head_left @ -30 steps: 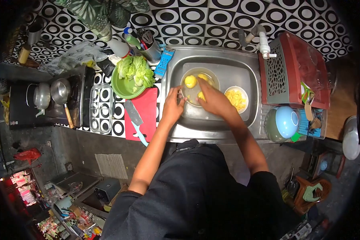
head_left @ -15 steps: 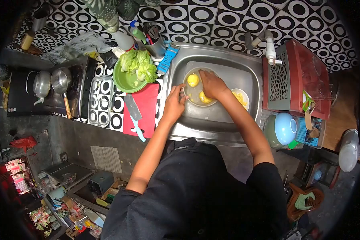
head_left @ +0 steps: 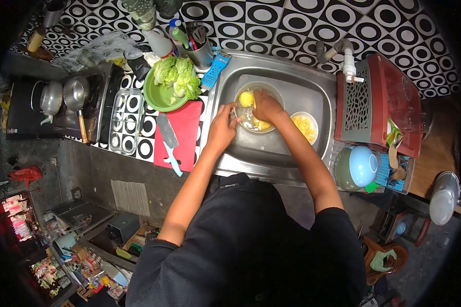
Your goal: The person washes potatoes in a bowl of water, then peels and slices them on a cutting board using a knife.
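Note:
A round bowl (head_left: 262,130) of water stands in the steel sink (head_left: 292,159), with a yellow item (head_left: 246,99) and another yellow piece (head_left: 262,124) in it. At the bowl's left rim is my left hand (head_left: 223,128), thumb and fingers apart around the edge. My right hand (head_left: 267,108) reaches down into the bowl between the yellow pieces. Its fingertips are partly hidden, so what they hold cannot be made out. Right of the bowl, a white plate (head_left: 314,123) carries yellow peelings (head_left: 304,128).
Left of the sink are a green bowl (head_left: 159,101) with lettuce (head_left: 181,79), a red board (head_left: 187,133), a knife (head_left: 170,140) and a blue grater (head_left: 216,70). A red rack (head_left: 389,102) and blue bowl (head_left: 362,165) stand right, beneath a tap (head_left: 349,66).
The view has shifted slightly. My right hand has moved a little within the bowl, closer to the upper yellow item, and the water looks more stirred.

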Motion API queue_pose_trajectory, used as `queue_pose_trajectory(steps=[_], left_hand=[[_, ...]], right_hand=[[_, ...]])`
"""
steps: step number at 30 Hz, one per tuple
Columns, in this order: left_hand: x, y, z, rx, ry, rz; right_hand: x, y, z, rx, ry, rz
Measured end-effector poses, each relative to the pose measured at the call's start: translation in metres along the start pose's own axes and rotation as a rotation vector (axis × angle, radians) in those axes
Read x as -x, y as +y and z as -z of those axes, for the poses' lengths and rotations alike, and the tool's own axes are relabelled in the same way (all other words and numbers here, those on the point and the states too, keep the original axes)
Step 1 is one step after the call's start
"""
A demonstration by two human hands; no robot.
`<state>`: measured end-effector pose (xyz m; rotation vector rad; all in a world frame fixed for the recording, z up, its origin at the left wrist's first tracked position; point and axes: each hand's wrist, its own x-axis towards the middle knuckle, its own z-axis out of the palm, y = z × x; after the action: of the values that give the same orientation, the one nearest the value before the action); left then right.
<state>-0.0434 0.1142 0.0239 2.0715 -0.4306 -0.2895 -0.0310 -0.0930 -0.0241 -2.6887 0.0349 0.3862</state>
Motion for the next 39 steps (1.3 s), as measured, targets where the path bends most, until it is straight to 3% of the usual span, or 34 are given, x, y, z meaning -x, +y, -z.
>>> queue_pose_trajectory(steps=[8, 11, 17, 26, 29, 33, 39], left_hand=[[0.001, 0.002, 0.0, 0.028, 0.015, -0.02], [-0.001, 0.001, 0.0, 0.022, 0.017, -0.034], [-0.001, -0.002, 0.0, 0.009, 0.014, -0.046], [0.0, -0.001, 0.001, 0.027, 0.003, -0.025], [0.001, -0.004, -0.001, 0.036, 0.025, -0.051], [0.001, -0.002, 0.001, 0.037, 0.007, -0.039], [0.0, 0.007, -0.001, -0.219, 0.085, -0.135]], right_hand=[[-0.018, 0.011, -0.005, -0.024, 0.067, 0.177], [-0.018, 0.01, -0.005, -0.063, 0.105, 0.126], [-0.025, 0.008, -0.001, 0.06, -0.106, 0.01], [-0.025, 0.011, -0.008, -0.171, 0.004, -0.054], [-0.029, 0.009, -0.005, -0.081, -0.103, -0.013], [-0.025, -0.003, 0.003, -0.089, -0.034, -0.117], [-0.029, 0.007, -0.006, -0.376, 0.031, -0.149]])
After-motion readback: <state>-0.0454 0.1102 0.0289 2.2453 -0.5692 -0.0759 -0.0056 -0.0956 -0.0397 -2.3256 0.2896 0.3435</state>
